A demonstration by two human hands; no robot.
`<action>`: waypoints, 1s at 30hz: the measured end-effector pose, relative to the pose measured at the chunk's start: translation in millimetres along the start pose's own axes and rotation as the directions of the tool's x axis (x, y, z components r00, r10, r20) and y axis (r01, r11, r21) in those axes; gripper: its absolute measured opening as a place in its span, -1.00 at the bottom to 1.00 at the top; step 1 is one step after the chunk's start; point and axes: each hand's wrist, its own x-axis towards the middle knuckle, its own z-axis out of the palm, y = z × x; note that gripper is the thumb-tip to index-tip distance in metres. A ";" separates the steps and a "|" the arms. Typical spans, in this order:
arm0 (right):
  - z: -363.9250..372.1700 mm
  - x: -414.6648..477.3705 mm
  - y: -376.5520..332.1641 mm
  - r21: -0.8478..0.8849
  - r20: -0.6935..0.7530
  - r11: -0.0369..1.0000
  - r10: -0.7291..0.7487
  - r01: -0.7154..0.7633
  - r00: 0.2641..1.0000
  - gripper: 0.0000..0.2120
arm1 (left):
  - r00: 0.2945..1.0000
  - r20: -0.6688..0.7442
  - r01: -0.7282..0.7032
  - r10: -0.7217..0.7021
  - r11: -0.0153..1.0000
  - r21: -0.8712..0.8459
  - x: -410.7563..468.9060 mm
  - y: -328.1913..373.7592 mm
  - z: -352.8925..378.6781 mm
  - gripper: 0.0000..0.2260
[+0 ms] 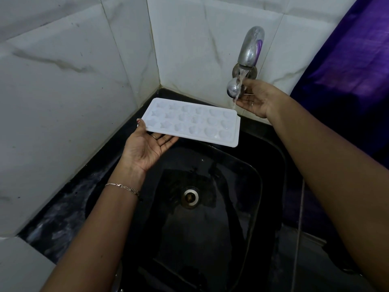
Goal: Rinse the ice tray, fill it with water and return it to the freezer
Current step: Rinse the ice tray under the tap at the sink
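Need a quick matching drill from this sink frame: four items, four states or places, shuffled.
Items:
1. ice tray
2. tap
3. right hand
4. sink

States:
A. black, drain in the middle
B. water running from it
C. white, held level by the left hand
D. at the tap knob, beside the stream

Pairs: 1-C, 2-B, 3-D, 4-A

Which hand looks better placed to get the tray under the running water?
The left hand: it already holds the tray by its near end, level over the sink. The right hand is busy at the tap.
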 end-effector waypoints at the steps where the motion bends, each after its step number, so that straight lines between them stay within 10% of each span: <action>1: -0.1 -0.4 0.2 -0.003 0.003 1.000 -0.001 0.001 1.000 -0.66 | 1.000 0.001 0.001 -0.001 1.000 0.001 -0.1 0.1 0.0 -0.49; 30: -17.0 -40.2 71.9 0.008 -0.022 1.000 -0.008 0.008 1.000 -0.80 | 0.998 0.019 0.058 -0.058 0.998 -0.005 -6.9 -16.5 8.0 -0.53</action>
